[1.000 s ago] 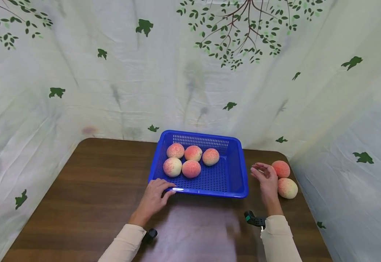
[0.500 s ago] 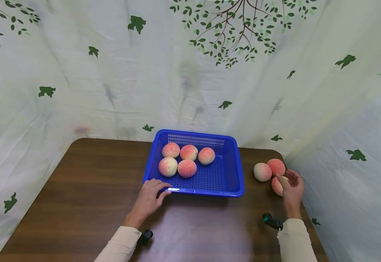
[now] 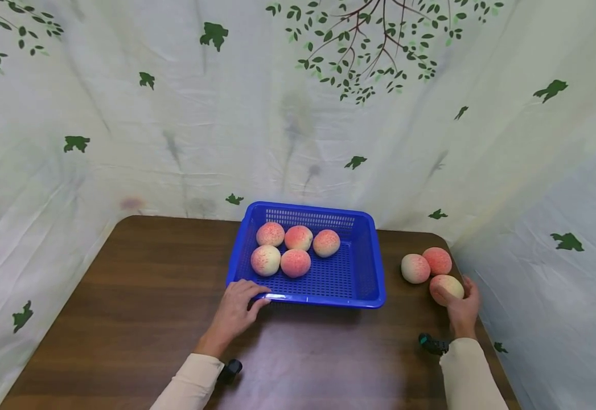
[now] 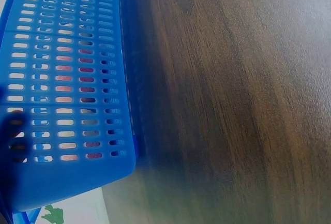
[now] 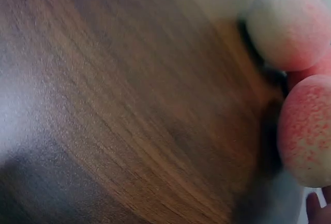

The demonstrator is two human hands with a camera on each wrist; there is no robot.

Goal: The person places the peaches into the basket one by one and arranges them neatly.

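My left hand [image 3: 235,310] pinches the near left rim of a blue plastic basket [image 3: 323,300], fingers over the edge and thumb outside. The slotted side of the basket [image 4: 72,175] fills the left of the left wrist view, with peaches showing through the slots. Over at the right, my right hand [image 3: 464,312] grips a cream-and-pink peach [image 3: 450,286], thumb on the near side and fingers round the right. In the right wrist view this speckled peach [image 5: 310,131] has fingertips just below it. A pale peach [image 3: 415,269] and a redder peach [image 3: 437,261] lie right behind it.
Several peaches [image 3: 295,263] sit in the left and middle of the basket. All stand on a brown wooden table [image 3: 123,319], whose right edge runs close by my right hand. A white leaf-printed curtain [image 3: 298,125] hangs behind and at both sides.
My right hand has moved right, from in front of the pale peach to the nearest loose peach, and its fingers have come round it. The left hand stays on the basket rim.
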